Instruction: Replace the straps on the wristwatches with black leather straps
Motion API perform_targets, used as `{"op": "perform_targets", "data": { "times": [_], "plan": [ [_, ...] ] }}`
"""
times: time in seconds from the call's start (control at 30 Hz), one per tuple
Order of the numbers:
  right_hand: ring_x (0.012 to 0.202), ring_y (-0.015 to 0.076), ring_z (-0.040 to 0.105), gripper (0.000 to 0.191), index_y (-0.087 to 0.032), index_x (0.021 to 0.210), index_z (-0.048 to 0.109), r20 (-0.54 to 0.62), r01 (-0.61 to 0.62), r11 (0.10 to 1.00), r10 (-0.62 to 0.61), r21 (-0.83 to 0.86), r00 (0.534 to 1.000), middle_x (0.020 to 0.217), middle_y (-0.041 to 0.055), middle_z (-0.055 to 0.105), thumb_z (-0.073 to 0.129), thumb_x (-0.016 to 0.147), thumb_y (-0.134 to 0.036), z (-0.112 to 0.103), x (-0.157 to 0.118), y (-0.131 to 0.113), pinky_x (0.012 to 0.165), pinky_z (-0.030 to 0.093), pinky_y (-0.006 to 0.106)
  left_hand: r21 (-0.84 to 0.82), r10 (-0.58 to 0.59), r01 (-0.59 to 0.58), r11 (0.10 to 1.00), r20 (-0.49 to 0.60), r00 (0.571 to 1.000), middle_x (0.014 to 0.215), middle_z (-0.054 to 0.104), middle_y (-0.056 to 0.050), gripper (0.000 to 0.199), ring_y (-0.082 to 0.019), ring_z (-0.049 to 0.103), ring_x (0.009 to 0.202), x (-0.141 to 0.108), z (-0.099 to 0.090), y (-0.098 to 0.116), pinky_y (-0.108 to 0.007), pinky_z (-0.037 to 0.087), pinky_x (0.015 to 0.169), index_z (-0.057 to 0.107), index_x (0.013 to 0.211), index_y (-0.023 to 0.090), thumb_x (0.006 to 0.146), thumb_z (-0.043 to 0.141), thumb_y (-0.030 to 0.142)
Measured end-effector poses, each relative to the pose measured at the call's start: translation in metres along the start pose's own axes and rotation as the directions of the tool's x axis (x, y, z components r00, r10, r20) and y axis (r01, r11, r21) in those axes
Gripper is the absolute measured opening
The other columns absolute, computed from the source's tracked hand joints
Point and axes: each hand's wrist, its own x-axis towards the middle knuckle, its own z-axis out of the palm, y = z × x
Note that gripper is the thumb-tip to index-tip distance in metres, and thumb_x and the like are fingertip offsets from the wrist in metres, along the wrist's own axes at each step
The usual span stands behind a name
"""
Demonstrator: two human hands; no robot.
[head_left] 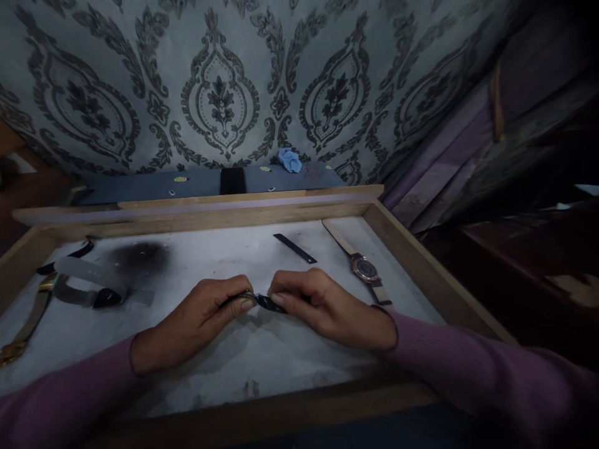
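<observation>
My left hand [201,315] is closed, pinching the dark metal-edged case of a small watch [255,298] between thumb and fingers; most of the case is hidden. My right hand [322,305] is also closed, gripping a black watch strap [270,304] right beside the case. The two hands meet over the middle of a white-bottomed wooden tray [224,377]. Whether strap and case are joined I cannot tell. Beyond my right hand lies a thin dark strip [294,248] with a small hole at one end.
A brown-strapped wristwatch [365,268] lies at the tray's right. On the left are a grey-strapped watch [107,296] and a gold-toned watch [28,318], near a dark smudge. Behind the tray's rim sit a black flat object [233,181] and a crumpled blue cloth [289,160].
</observation>
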Motion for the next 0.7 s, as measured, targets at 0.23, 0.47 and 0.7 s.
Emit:
{"op": "perform_targets", "data": {
  "times": [0.23, 0.47, 0.7],
  "plan": [
    [0.045, 0.0060, 0.026, 0.022, -0.017, 0.072, 0.043, -0.030, 0.073, 0.936, -0.089, -0.343, 0.996, 0.054, -0.0073, 0.028, 0.039, 0.093, -0.017, 0.007, -0.005, 0.001, 0.047, 0.019, 0.022, 0.067, 0.026, -0.027, 0.997, 0.006, 1.000, 0.071, 0.048, 0.002, 0.025, -0.013, 0.046, 0.063, 0.001, 0.002, -0.003, -0.025, 0.034, 0.060, 0.051, 0.082, 0.018, 0.098, 0.037, 0.032],
    [0.049, 0.0074, 0.036, 0.018, -0.016, 0.076, 0.048, -0.085, -0.002, 0.981, -0.015, -0.193, 0.996, 0.057, -0.0051, 0.039, 0.040, 0.092, -0.016, 0.010, -0.001, 0.002, 0.049, 0.027, 0.020, 0.009, 0.025, -0.025, 1.000, -0.033, 0.999, 0.069, 0.042, 0.003, 0.026, -0.012, 0.042, 0.062, 0.000, 0.002, 0.005, -0.025, 0.032, 0.059, 0.049, 0.077, 0.018, 0.097, 0.038, 0.031],
    [0.050, 0.0075, 0.039, 0.014, -0.016, 0.084, 0.051, -0.168, -0.027, 0.968, -0.016, -0.248, 0.986, 0.059, -0.0044, 0.045, 0.041, 0.094, -0.020, 0.011, -0.003, 0.003, 0.049, 0.029, 0.019, -0.242, -0.068, 0.059, 0.968, -0.031, 0.997, 0.072, 0.042, 0.003, 0.024, -0.012, 0.040, 0.067, 0.002, 0.001, 0.002, -0.023, 0.032, 0.061, 0.054, 0.081, 0.017, 0.095, 0.043, 0.033]
  ]
}}
